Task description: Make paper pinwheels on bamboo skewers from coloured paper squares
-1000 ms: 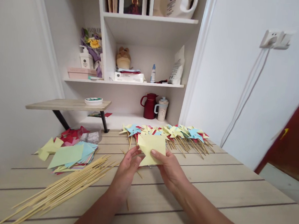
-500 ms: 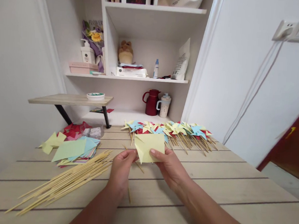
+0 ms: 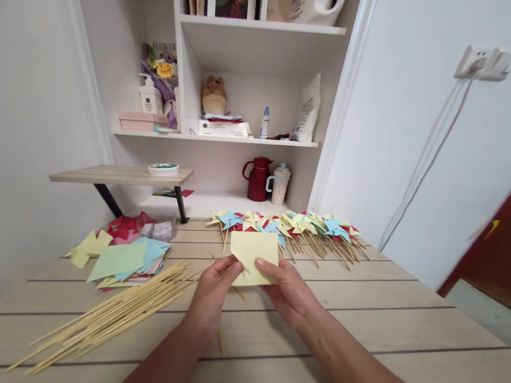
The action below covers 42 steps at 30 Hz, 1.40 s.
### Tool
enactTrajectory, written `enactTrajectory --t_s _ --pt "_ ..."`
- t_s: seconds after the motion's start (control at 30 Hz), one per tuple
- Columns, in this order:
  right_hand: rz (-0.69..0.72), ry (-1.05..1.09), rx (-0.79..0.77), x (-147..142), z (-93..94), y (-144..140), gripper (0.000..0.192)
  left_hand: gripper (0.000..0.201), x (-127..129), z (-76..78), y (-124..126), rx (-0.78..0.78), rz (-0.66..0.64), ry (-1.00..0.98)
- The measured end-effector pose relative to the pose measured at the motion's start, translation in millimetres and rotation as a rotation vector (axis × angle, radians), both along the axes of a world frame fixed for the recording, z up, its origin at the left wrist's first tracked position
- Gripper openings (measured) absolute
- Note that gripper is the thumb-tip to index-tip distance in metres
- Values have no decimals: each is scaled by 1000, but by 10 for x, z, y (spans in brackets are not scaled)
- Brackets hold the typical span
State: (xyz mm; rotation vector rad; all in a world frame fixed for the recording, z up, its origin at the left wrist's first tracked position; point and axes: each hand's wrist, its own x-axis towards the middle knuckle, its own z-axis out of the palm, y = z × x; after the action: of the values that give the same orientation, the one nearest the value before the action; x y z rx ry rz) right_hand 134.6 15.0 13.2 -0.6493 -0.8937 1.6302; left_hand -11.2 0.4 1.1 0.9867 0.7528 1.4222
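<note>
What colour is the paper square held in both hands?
Pale yellow paper square, plain, seen in the head view.

The yellow paper square [image 3: 254,257] hides the fingertips behind it; labels on the shelf bottles [image 3: 265,122] are unreadable.

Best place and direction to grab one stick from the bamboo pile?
Take a stick by its near end, coming from the front left edge of the table. The sticks fan apart there, so a single tip can probably be pinched alone; their far ends bunch together beside the paper stack. Both the left hand and the right hand hold the yellow sheet.
</note>
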Motion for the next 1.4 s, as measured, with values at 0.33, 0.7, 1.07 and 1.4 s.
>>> enactTrajectory --t_s 0.33,0.7,1.07,1.4 --pt "105 -52 64 -79 -26 -56 37 31 -18 -21 2 -52 238 53" --pt "50 -236 150 -12 30 -55 39 24 -3 19 -6 7 290 192" --pt "18 -275 193 -34 38 -53 45 30 -36 0 6 10 340 190" --pt "-78 -221 143 23 31 -15 39 33 10 -28 -28 -2 202 214"
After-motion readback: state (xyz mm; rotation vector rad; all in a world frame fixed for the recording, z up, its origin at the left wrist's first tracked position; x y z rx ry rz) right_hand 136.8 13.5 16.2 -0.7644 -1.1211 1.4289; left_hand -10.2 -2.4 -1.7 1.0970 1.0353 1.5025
